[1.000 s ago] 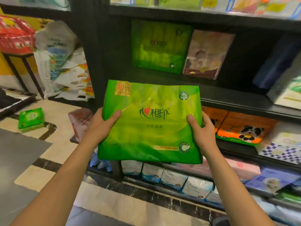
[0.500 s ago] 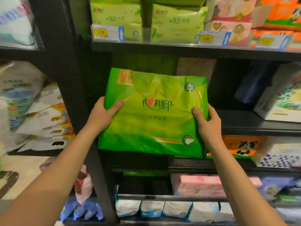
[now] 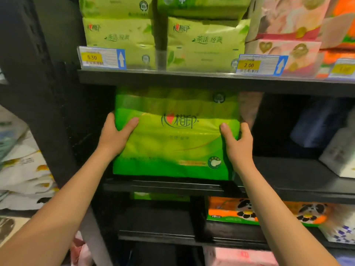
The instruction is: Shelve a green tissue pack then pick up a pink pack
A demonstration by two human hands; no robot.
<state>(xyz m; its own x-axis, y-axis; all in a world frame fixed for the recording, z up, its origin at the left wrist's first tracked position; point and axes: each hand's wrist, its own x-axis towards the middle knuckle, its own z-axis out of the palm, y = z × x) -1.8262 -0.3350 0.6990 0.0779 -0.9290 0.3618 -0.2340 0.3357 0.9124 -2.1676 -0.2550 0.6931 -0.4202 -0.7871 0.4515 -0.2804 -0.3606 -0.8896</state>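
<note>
Shelving step underway: left hand (image 3: pixel 113 136) and right hand (image 3: pixel 237 144) grip the green pack (image 3: pixel 176 135) by its sides, its base on the middle shelf (image 3: pixel 288 181), half under the board above. Next, likely: push it straight back, level, then let go.

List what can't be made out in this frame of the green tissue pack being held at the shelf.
- Head view: fingers of the left hand and right hand behind the bright green plastic tissue pack: hidden by it.
- Pack's small print: blurred.
- Pinkish pack behind: mostly covered.
- Third yellow price tag: blurred, cut by the right edge.
</note>
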